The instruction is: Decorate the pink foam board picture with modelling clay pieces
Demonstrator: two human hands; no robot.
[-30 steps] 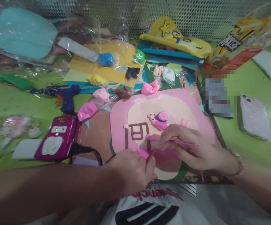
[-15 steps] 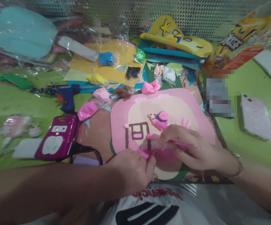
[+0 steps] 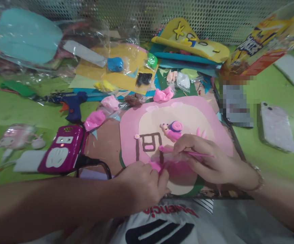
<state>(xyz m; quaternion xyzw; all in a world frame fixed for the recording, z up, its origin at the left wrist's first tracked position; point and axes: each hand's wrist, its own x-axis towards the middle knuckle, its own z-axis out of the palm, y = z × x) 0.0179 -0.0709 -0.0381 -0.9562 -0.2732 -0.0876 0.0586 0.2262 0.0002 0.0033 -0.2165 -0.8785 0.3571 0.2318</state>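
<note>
My right hand (image 3: pixel 213 162) is closed around a thin pink modelling tool (image 3: pixel 197 154), its blunt tip near the brown clay frame. Below it lies hot pink clay (image 3: pixel 181 168), partly covered by clear plastic. My left hand (image 3: pixel 143 184) has its fingers pinched at the left end of this clay; its exact grip is hidden. Both hands are over a pink and cream foam sheet (image 3: pixel 129 127). On the sheet are a clay snail (image 3: pixel 172 130) with a pink and blue shell, a brown clay frame (image 3: pixel 149 142) and a small flower (image 3: pixel 137 136).
Several small bags of coloured clay, such as a blue one (image 3: pixel 115 63), lie behind the sheet. To the left are a blue glue gun (image 3: pixel 73 105) and a purple power box (image 3: pixel 63 149). A phone (image 3: pixel 277 127) and a snack bag (image 3: pixel 258 47) are at right.
</note>
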